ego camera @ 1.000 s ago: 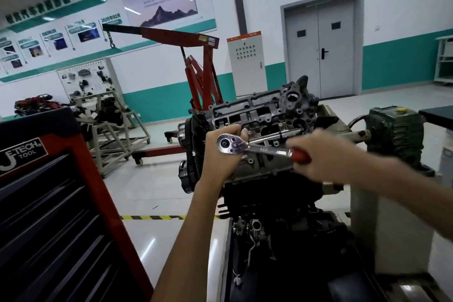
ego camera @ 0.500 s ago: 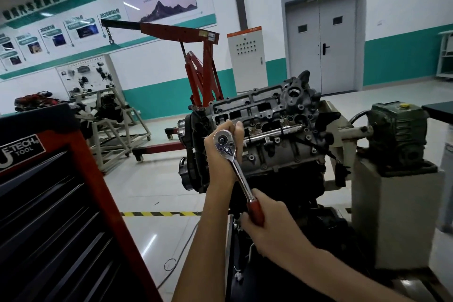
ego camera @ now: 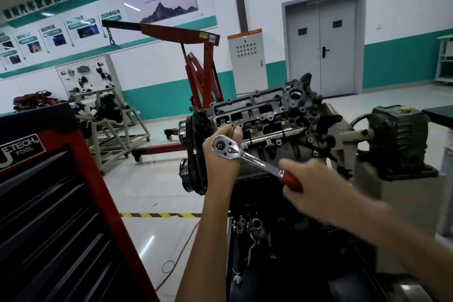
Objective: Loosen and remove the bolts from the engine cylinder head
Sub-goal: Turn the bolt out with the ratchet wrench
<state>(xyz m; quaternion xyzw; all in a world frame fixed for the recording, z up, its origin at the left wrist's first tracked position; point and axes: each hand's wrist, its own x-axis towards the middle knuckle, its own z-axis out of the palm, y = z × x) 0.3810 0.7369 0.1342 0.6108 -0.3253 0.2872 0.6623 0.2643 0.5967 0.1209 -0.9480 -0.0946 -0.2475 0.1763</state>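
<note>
The grey engine cylinder head point(ego camera: 267, 115) sits tilted on a stand at the centre, with several bolts and bolt holes showing on its face. A chrome ratchet wrench point(ego camera: 245, 157) with a red grip reaches down to the right from its round head. My left hand point(ego camera: 221, 154) curls behind the ratchet's head and holds it against the cylinder head's left end. My right hand point(ego camera: 311, 186) grips the red handle, and is blurred. The socket and the bolt under it are hidden by my left hand.
A red and black tool cabinet point(ego camera: 49, 203) stands close on the left. A red engine hoist point(ego camera: 196, 76) is behind the engine. A green gearbox point(ego camera: 399, 140) on a grey pedestal joins the stand at the right. Grey double doors point(ego camera: 321, 49) are in the far wall.
My right hand swung the ratchet handle down from pointing right to pointing straight down, then back up to the lower right. My left hand stayed on the ratchet's head.
</note>
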